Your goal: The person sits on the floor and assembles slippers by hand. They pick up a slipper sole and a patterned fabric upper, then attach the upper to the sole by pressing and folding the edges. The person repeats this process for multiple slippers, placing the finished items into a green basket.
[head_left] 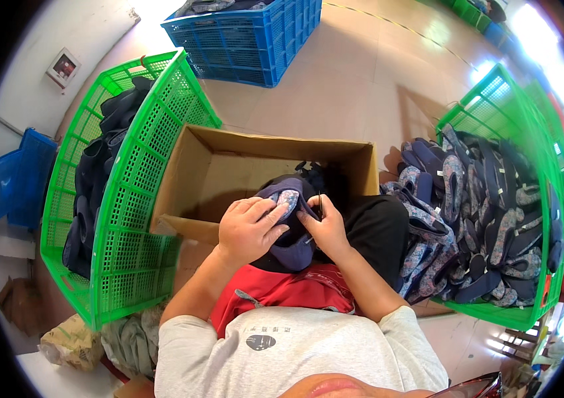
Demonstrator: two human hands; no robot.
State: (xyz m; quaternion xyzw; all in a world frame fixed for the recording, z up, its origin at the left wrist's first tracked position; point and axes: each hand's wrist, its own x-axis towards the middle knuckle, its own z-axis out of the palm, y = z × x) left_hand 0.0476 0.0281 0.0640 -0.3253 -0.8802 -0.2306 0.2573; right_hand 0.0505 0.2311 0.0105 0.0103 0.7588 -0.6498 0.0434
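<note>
Over my lap I hold a navy cloth piece [293, 255] with a floral lining, curved like a slipper upper. My left hand [248, 229] is closed on its left edge, the fingers over the turned-out floral part. On its right edge my right hand [325, 229] pinches the cloth between thumb and fingers. A thin dark tool [320, 203], perhaps small snips, shows at that hand's fingers; most of it is hidden. Beyond my hands an open cardboard box [192, 166] stands on the floor, with some dark pieces in its right end.
To the left stands a green mesh crate [139, 159] with dark cloth pieces. At the right another green crate [494, 99] overflows with navy and floral pieces [487, 219] beside my leg. A blue crate [229, 50] stands beyond the box. A red cloth [248, 285] covers my lap.
</note>
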